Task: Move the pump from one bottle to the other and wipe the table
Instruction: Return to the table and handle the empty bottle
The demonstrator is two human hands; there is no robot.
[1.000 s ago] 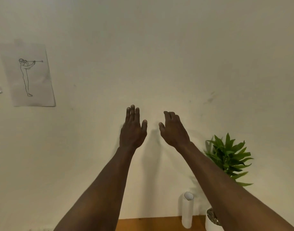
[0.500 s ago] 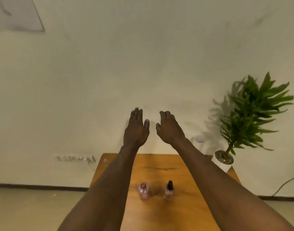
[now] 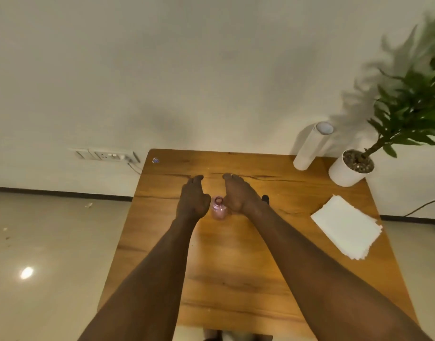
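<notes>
While empty, left hand (image 3: pixel 192 198) and right hand (image 3: pixel 238 196) flank pink bottle (image 3: pixel 218 209).

Your table (image 3: pixel 273 254) is wood w/ a warm grain, dark crack lines, semi-matt sheen. You've got an open bottle (image 3: pixel 218 209) of clear pinkish glass or plastic, can't tell which. Napkin stack (image 3: pixel 347 226) is white matt paper; so's the roll (image 3: pixel 310 147). Plant pot (image 3: pixel 344 172) looks smooth white, gritty soil inside. Floor (image 3: pixel 44 254) is glossy, reflecting light.

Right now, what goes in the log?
left hand: open, empty | right hand: open, empty | open pink bottle: between hands | napkins: untouched
</notes>
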